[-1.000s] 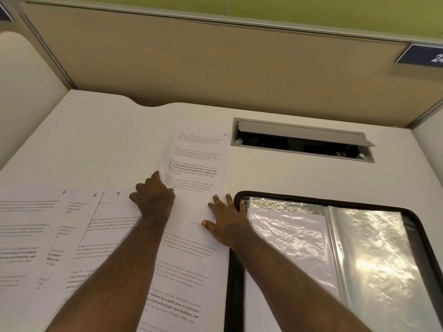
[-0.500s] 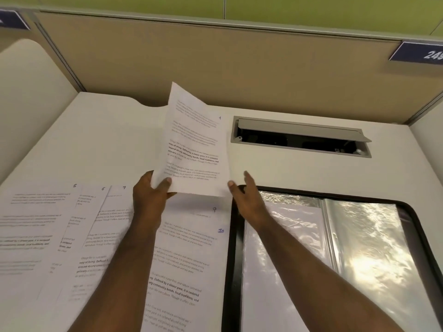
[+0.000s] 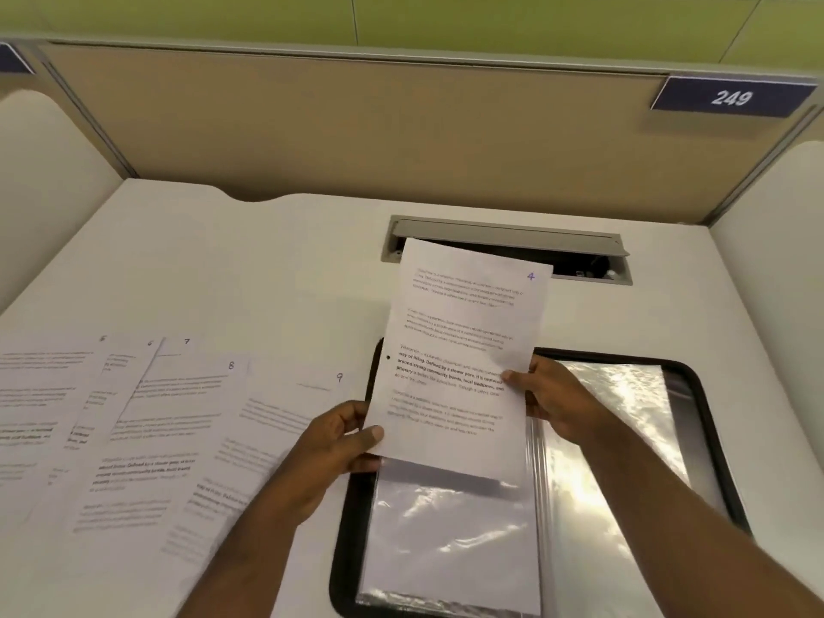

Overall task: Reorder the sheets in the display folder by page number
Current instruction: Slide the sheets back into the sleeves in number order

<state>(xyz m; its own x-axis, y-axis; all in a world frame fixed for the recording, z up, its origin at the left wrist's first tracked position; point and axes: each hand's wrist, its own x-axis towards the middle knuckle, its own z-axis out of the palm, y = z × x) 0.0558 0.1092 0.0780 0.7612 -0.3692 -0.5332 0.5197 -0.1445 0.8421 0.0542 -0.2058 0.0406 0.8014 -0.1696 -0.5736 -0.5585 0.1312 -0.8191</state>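
Sheets numbered up to 9 [image 3: 285, 421] lie fanned on the bench [image 3: 223, 269]. My left hand [image 3: 339, 443] and right hand [image 3: 550, 399] pinch sheet 4 [image 3: 459, 350] by its edges, fingers curled, above the open display folder [image 3: 695, 394].

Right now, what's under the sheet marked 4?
Sheet 4, held by the left hand and right hand, hangs over the open display folder. Below it a clear sleeve shows; the sleeve's top, the folder's upper left corner and part of the desk slot are covered.
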